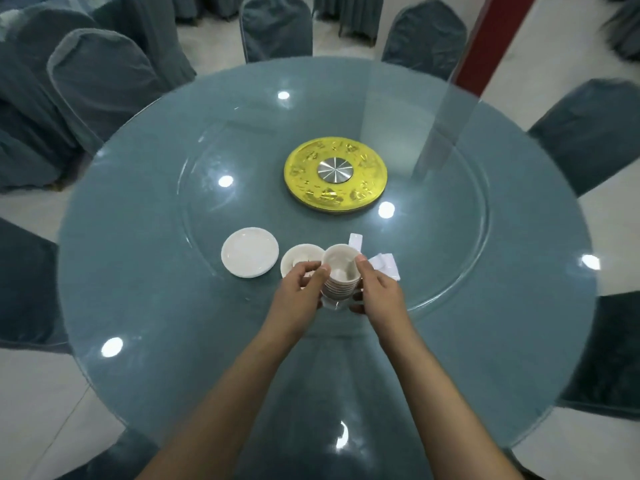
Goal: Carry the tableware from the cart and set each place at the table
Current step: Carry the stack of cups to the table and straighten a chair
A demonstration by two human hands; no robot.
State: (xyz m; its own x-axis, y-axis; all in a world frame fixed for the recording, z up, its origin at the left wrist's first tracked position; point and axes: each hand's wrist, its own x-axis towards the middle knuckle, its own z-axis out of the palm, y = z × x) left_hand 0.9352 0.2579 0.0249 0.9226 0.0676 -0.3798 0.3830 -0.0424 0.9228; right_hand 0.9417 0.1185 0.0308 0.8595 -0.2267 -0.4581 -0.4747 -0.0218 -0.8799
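Stacked white ceramic cups (341,275) stand at the centre of the frame, a little below the middle, held from both sides. The left hand (300,289) closes its fingers on the left side of the stack, and the right hand (375,289) grips the right side with the thumb at the top rim. Just left of the stack sits a small white bowl (298,258), then a flat white round plate (250,251). White ceramic spoons (381,263) lie just right. All rest on the round glass table (173,306) with a golden turntable base (335,174) above centre
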